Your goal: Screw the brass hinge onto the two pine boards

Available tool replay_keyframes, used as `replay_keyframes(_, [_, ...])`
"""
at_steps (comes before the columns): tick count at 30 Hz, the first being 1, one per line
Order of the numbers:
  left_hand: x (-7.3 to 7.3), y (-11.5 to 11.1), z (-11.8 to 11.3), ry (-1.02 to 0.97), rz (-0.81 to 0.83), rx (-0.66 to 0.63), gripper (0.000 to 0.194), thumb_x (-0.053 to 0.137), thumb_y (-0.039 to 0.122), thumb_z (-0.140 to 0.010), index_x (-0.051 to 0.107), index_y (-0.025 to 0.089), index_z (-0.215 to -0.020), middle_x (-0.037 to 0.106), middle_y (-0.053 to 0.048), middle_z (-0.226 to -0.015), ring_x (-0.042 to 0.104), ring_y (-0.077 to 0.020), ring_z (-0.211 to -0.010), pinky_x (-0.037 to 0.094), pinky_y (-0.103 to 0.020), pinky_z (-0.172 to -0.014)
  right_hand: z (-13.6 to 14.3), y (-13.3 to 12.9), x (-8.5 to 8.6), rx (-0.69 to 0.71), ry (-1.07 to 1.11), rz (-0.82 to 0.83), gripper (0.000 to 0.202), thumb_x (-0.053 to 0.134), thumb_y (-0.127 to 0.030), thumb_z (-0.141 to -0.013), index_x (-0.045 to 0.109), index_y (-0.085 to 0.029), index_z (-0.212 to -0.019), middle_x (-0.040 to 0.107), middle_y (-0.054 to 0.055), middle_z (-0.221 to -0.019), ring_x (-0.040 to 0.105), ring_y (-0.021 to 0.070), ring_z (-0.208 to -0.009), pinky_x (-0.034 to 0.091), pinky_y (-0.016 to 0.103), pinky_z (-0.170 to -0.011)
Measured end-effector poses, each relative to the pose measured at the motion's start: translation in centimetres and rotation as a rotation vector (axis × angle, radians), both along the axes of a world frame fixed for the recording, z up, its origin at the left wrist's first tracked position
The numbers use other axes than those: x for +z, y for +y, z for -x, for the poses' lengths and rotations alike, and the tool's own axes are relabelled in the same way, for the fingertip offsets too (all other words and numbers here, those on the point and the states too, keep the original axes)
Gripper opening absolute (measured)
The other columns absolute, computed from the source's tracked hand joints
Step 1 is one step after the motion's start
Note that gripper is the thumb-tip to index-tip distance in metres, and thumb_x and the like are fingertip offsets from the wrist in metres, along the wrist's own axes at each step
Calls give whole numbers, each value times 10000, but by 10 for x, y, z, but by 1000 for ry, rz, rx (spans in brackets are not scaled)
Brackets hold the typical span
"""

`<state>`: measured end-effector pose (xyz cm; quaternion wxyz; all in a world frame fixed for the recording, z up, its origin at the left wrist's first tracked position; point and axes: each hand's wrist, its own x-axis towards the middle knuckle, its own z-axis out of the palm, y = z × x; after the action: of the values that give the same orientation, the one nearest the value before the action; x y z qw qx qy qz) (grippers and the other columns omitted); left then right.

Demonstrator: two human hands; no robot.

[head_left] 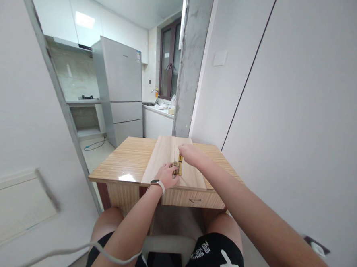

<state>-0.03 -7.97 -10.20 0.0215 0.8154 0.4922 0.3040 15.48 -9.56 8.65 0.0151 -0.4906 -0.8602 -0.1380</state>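
Observation:
Two pale wooden boards (159, 158) lie side by side on the desk, with a thin seam between them. My right hand (190, 154) is closed around the top of a yellow-and-black screwdriver (180, 158), which stands nearly upright over the boards. By its lower end is a small brass-coloured metal piece (174, 164) that looks like a hinge, lying near the seam. My left hand (167, 176), with a banded watch on the wrist, presses its fingers on this piece and partly covers it. The screwdriver's tip is too small to make out.
The striped wooden desk (122, 156) has a drawer (194, 199) facing my knees. A white wall (288, 116) rises close on the right. Beyond the doorway stand a grey fridge (126, 78) and a sink counter (158, 122). A pale cable (99, 247) crosses my lap.

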Motion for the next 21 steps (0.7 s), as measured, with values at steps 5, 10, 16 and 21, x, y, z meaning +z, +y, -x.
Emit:
replay_keyframes(5, [-1, 1, 0, 3, -6, -6, 372, 691, 374, -874, 736, 285, -1233, 619, -89, -1375, 587, -299, -1211, 496, -466, -1082, 1, -3, 0, 13, -50, -32, 221, 539, -224, -1034, 717, -127, -1123, 744, 181, -1144, 723, 252, -1056, 504, 283, -840])
replay_keyframes(10, [0, 1, -1, 4, -5, 0, 362, 695, 372, -868, 741, 280, -1215, 622, -93, -1359, 593, -298, -1202, 497, -461, -1078, 4, -4, -1, 25, -86, -60, 254, 511, -263, -1045, 710, -127, -1126, 752, 183, -1139, 727, 258, -1060, 513, 294, -845])
replay_keyframes(16, [2, -1, -1, 7, -2, -1, 362, 694, 363, -870, 741, 285, -1221, 624, -92, -1357, 595, -296, -1201, 497, -460, -1075, 7, -7, 3, -8, -96, -49, 320, 492, -325, -1046, 729, -123, -1120, 764, 198, -1120, 734, 286, -1054, 528, 331, -846])
replay_keyframes(21, [1, 0, -1, 8, 4, 2, 379, 700, 370, -865, 741, 287, -1233, 623, -94, -1362, 595, -298, -1208, 501, -463, -1071, 11, -9, 5, -63, -102, -30, 388, 452, -367, -1060, 745, -128, -1146, 764, 208, -1144, 729, 304, -1091, 532, 359, -881])
